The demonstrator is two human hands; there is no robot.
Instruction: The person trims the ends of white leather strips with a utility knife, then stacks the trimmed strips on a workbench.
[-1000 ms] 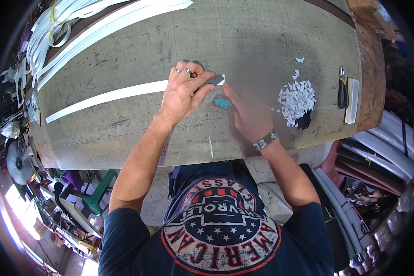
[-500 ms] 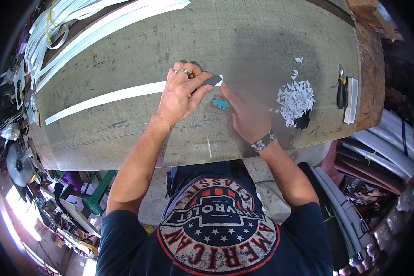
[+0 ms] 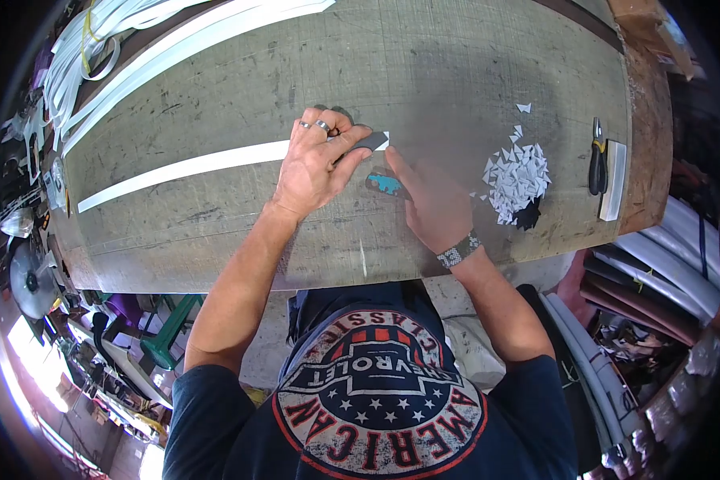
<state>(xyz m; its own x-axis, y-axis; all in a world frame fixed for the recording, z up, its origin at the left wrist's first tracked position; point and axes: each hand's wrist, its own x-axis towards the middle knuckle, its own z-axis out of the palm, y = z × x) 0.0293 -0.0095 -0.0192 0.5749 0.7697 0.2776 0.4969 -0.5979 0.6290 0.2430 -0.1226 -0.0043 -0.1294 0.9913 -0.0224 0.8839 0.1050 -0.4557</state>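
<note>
A long white strip lies across the table, its right end beside both hands. My left hand, wearing rings, is closed with thumb and fingers on a small dark grey pointed plate, pressing it onto the strip near its end. Little white corners of the strip show beside the plate's tip. My right hand grips a flat dark tool with a teal patch; its index finger points at the strip's end. The tool's working tip is hidden by the finger, and this hand is partly blurred.
White triangular scraps lie heaped on the right, with some black pieces. Farther right are pliers and a pale bar. More white strips lie at the back left. Rolls stand beyond the table's right edge.
The view has shifted very slightly. Both hands, the grey plate and the white strip keep nearly the same positions.
</note>
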